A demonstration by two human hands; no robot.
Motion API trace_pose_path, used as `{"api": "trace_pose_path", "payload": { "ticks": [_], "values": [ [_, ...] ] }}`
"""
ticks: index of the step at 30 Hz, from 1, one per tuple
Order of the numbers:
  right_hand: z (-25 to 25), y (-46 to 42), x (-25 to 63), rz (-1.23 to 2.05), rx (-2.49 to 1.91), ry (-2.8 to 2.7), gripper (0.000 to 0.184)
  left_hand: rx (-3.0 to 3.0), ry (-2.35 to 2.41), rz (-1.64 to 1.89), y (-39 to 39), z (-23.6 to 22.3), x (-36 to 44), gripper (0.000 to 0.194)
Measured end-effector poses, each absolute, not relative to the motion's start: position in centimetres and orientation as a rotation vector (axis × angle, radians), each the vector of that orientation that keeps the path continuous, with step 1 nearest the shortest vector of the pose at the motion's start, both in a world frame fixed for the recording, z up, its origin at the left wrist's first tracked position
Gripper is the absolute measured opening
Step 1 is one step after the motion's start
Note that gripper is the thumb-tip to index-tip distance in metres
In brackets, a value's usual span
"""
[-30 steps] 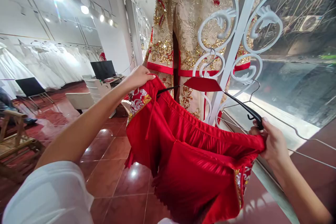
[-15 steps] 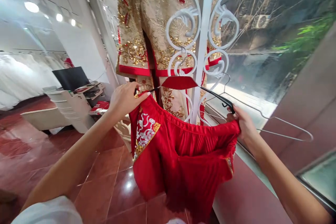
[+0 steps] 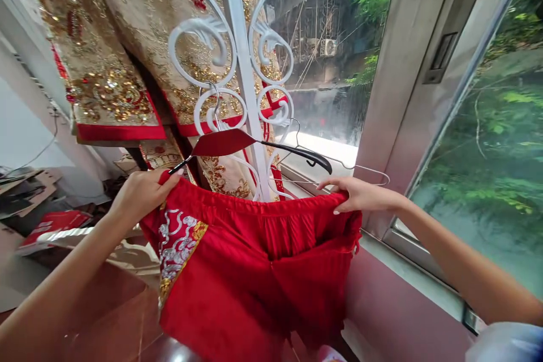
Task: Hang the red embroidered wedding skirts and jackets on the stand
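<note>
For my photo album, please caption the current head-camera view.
Two hands hold a red garment by its waistband below a hanger on a white scrolled rack.

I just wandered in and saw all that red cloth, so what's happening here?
Someone's left hand and right hand hold a red skirt by its waistband. The hanger hangs from a white rack; its right arm is out of the skirt.

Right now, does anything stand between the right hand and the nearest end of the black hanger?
Nothing visible does. The right hand holds the red garment by its waistband, just below that end of the black hanger; the thin wire hanger seems to pass behind.
</note>
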State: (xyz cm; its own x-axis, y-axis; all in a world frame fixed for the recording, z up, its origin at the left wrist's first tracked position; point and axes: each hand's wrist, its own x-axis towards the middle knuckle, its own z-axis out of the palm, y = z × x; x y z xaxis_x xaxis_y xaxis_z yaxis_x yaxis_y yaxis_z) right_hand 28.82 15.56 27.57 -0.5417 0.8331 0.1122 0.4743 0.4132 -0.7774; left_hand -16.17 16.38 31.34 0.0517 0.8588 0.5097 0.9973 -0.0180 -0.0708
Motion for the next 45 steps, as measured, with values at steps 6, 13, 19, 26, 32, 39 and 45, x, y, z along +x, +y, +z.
{"api": "trace_pose_path", "payload": {
  "ticks": [6, 13, 19, 26, 32, 39, 45],
  "values": [
    [30.5, 17.5, 29.0, 1.104, -1.196, -1.706, 0.021, -1.932, -1.815, -0.385, 17.6, 30.8, -16.9, 0.038],
    [38.0, 20.9, 24.8, 0.835, -1.165, -1.505, 0.023, -1.733, -1.764, -0.089, 16.4, 31.4, -16.7, 0.042],
    [38.3, 21.7, 18.6, -0.043, -1.089, -1.927, 0.016, -1.601, -1.889, -0.165, 14.2, 31.5, -15.1, 0.046],
    [32.9, 17.7, 16.8, -0.323, -1.333, -2.13, 0.026, -1.984, -1.806, -0.713, 12.8, 31.2, -17.4, 0.042],
    [33.5, 17.0, 14.2, -0.739, -1.132, -2.15, 0.029, -2.458, -1.869, -1.412, 12.2, 30.3, -21.1, 0.05],
    [35.4, 18.5, 3.7, -0.944, -0.331, -2.489, 0.03, -2.414, -1.857, -1.638, 11.4, 30.2, -20.7, 0.056],
    [36.4, 19.5, 1.0, -0.827, -0.425, -2.621, 0.023, -2.153, -1.736, -1.385, 10.4, 30.1, -19.8, 0.045]
  ]
}}
